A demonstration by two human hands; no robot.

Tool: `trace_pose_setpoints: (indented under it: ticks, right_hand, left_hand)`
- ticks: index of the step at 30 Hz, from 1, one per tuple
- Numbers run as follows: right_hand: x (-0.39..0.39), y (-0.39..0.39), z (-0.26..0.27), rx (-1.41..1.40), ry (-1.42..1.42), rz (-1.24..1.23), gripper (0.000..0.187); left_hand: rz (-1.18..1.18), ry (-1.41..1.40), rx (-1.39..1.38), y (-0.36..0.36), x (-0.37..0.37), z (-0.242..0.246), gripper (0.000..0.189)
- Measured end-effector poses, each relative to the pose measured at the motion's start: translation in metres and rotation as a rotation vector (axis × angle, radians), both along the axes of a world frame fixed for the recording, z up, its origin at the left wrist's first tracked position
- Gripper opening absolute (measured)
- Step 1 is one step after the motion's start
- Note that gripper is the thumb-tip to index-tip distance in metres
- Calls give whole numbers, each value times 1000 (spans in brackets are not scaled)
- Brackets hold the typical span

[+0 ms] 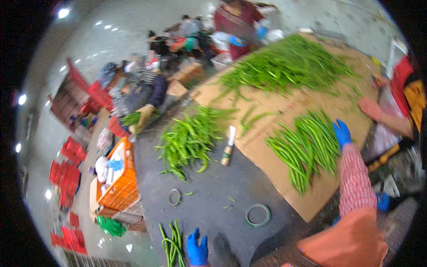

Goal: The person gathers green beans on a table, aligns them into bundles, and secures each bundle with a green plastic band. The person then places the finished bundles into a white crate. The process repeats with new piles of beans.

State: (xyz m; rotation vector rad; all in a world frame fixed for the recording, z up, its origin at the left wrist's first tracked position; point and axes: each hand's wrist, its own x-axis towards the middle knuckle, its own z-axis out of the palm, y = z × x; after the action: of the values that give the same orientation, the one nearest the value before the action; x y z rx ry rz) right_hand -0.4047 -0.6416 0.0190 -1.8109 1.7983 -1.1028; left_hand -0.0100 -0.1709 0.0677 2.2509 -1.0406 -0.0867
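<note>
My left hand (pixel 197 247), in a blue glove, is at the bottom beside a few long green peppers (pixel 172 243); its fingers are apart and it appears empty. Farther right, my right hand (pixel 342 133), also blue-gloved, lies with spread fingers at the right edge of a pile of long green peppers (pixel 305 148) on cardboard (pixel 267 160). A looser pile of green peppers (pixel 190 142) sits on the dark tabletop (pixel 213 190). Between the piles lies a knife (pixel 228 147) with a light handle. Two rings, one small (pixel 175 197) and one larger (pixel 258 215), rest nearer me.
A large heap of green peppers (pixel 283 66) covers the far cardboard. A person in dark red (pixel 233 26) stands behind it; another person's bare forearm (pixel 387 116) reaches in at the right. An orange crate (pixel 121 180) adjoins the table's left edge. Several people and red crates are beyond.
</note>
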Motion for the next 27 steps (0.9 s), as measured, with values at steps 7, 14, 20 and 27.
trace_pose_setpoints:
  ticks: [7,14,20,27]
  right_hand:
    - [-24,-22,-13,368,166,-29,63]
    - [-6,-29,2,540,173,142,69]
    - [30,-8,7,518,159,292,65]
    - [80,32,7,608,-324,581,61]
  left_hand:
    - [-418,863,-56,-165,-58,-15,39]
    - [-588,1069,-19,-272,-104,-76,49]
    - [-416,1148,35,-323,-140,-88,52]
    - [-377,1312,101,-324,-134,-54,59]
